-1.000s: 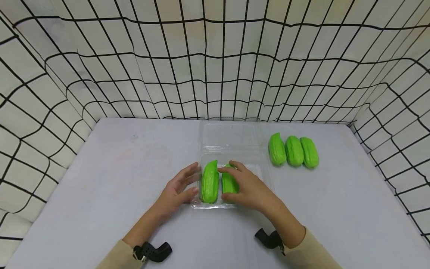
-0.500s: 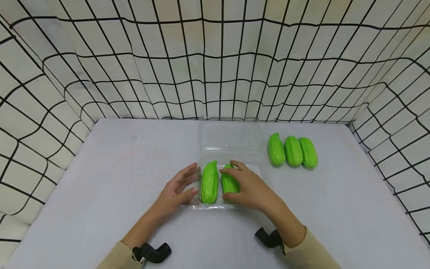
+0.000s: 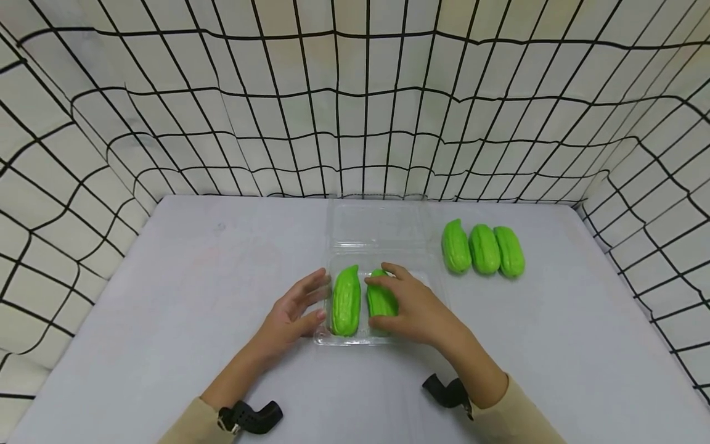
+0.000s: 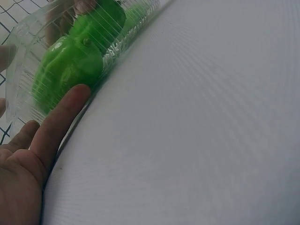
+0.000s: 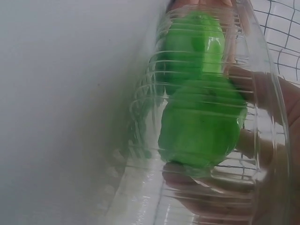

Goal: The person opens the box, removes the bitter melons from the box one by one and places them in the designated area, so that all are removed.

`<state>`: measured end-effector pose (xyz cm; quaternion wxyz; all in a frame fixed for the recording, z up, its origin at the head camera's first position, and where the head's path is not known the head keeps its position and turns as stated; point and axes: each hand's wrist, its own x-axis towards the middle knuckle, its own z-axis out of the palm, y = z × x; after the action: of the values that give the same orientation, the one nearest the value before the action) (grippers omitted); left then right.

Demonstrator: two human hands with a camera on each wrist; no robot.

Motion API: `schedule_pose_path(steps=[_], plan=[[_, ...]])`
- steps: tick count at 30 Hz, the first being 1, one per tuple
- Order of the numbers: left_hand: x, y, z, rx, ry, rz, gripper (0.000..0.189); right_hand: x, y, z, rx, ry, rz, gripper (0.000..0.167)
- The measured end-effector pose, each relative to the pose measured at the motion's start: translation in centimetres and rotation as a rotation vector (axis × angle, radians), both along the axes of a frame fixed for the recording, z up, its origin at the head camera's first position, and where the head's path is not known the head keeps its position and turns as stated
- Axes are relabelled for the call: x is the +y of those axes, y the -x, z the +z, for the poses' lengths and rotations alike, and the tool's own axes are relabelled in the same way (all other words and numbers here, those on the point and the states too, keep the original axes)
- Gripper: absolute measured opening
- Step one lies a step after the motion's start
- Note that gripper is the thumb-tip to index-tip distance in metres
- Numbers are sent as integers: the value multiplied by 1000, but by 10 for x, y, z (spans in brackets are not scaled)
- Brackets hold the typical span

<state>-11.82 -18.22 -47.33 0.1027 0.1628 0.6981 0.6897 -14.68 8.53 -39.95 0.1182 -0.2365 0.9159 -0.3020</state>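
A lidded clear plastic box (image 3: 355, 340) lies open in the middle of the table, its lid folded back. One bright green ribbed gourd (image 3: 346, 302) lies lengthwise in its left part. To the right of it, my right hand (image 3: 413, 311) grips a second green gourd (image 3: 381, 301), thumb at the near end and fingers at the far end; the palm hides part of it. In the right wrist view this gripped gourd (image 5: 201, 124) shows through the box wall. My left hand (image 3: 291, 314) rests against the box's left side, thumb and fingers extended.
Three more green gourds (image 3: 485, 250) lie side by side at the back right of the white table (image 3: 233, 246). Black netting (image 3: 355, 94) over white walls surrounds the back and sides. Each wrist wears a black camera mount (image 3: 257, 417).
My right hand has shifted slightly to the right, and the gripped gourd has moved with it. My left hand and the other gourds stay as they were.
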Motion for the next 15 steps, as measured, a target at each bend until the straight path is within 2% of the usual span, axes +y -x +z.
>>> schedule_pose_path(steps=[15], plan=[[1, 0, -2, 5, -4, -6, 68, 8, 2, 8, 33, -9, -15, 63]])
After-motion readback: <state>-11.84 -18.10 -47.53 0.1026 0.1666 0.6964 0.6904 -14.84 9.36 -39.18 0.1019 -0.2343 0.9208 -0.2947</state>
